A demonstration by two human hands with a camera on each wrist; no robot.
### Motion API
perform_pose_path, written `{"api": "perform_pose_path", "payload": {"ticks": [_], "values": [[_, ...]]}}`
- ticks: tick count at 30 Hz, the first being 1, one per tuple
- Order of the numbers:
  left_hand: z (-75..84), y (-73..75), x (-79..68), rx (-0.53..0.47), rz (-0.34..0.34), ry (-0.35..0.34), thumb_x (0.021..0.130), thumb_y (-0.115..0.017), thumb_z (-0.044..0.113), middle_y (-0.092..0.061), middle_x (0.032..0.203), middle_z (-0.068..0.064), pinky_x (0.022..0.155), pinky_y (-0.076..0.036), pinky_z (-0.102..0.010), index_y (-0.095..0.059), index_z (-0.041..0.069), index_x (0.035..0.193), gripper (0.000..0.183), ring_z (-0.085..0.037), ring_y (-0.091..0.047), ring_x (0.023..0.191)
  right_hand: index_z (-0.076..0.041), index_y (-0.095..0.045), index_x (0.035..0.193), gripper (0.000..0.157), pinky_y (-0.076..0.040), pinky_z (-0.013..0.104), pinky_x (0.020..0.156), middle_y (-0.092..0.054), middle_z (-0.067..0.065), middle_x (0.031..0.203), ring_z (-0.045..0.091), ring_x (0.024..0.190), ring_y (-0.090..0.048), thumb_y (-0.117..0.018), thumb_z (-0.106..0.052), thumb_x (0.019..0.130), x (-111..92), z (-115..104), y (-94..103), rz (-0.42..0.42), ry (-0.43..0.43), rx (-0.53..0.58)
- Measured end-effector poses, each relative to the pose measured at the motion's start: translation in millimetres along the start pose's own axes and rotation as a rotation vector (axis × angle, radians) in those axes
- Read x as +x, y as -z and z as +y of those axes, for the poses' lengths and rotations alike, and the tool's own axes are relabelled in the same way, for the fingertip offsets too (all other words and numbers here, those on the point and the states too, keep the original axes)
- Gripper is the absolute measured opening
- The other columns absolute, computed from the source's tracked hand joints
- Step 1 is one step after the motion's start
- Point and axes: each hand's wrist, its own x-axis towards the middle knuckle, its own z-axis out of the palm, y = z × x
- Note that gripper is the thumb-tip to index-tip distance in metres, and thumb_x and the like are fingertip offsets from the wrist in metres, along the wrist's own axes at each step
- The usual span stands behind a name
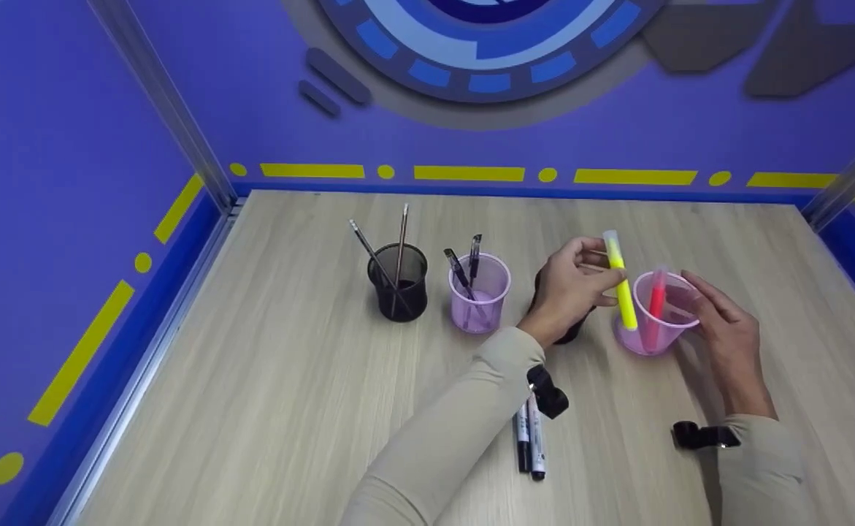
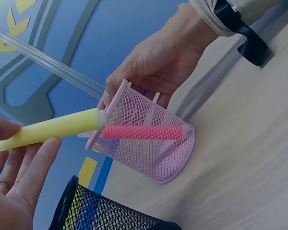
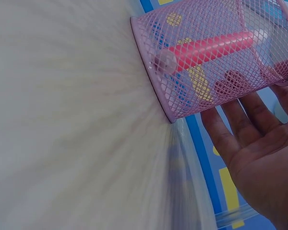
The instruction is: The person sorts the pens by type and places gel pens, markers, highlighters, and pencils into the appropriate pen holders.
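My left hand (image 1: 566, 288) pinches a yellow highlighter (image 1: 623, 296) between thumb and fingers, its lower end at the rim of a pink mesh pen cup (image 1: 635, 343). A red-pink highlighter (image 1: 655, 314) leans inside that cup, also visible through the mesh in the right wrist view. My right hand (image 1: 730, 340) holds the cup by the right side of its rim, fingers along the far side. The cup's base rests on the table. Below my left hand, a black mesh cup (image 2: 101, 211) stands close by, mostly hidden in the head view.
To the left stand a black mesh cup (image 1: 401, 303) with two pencils and a pink mesh cup (image 1: 464, 314) with two black pens. Two markers (image 1: 529, 438) lie on the wooden table (image 1: 274, 380) near my left forearm. Blue panels (image 1: 179, 88) border the table.
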Motion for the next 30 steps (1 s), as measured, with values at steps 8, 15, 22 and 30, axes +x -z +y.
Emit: {"api": "perform_pose_path", "payload": {"ticks": [8,15,22,30], "values": [[3.4,-10.3,7.3,-0.049,0.035,-0.003,0.091,-0.082,-0.001,-0.068,0.095,0.007,0.064,-0.063,-0.027,-0.066,0.01,0.118,0.033,-0.006,-0.068,0.081,-0.028,-0.06,0.153,0.05,-0.051,0.009,0.088,-0.058,-0.004,0.154,0.016,0.138,-0.052,-0.063,-0.044,0.107,0,-2,0.6,-0.009,-0.033,-0.038],[8.0,-18.2,11.1,-0.018,0.062,0.005,0.093,-0.081,0.001,-0.066,0.096,0.007,0.065,-0.062,-0.024,-0.064,0.01,0.119,0.032,-0.005,-0.068,0.081,-0.029,-0.059,0.154,0.051,-0.051,0.008,0.087,-0.057,-0.003,0.155,0.013,0.134,-0.052,-0.062,-0.047,0.107,-1,-3,0.9,-0.02,-0.024,-0.056],[9.8,-24.0,17.2,0.048,0.085,-0.008,0.094,-0.081,0.003,-0.064,0.098,0.008,0.065,-0.061,-0.02,-0.063,0.011,0.119,0.032,-0.003,-0.066,0.081,-0.027,-0.059,0.154,0.05,-0.052,0.01,0.088,-0.061,-0.004,0.151,0.008,0.127,-0.056,-0.063,-0.045,0.107,0,-2,-0.2,-0.005,-0.011,-0.06],[6.5,-26.6,22.4,0.063,0.09,-0.011,0.094,-0.081,0.003,-0.064,0.098,0.007,0.065,-0.06,-0.019,-0.063,0.01,0.12,0.032,-0.003,-0.065,0.081,-0.024,-0.061,0.153,0.048,-0.053,0.011,0.088,-0.063,-0.006,0.147,0.008,0.126,-0.057,-0.063,-0.04,0.108,1,1,0.0,-0.01,0.007,-0.03]]}}
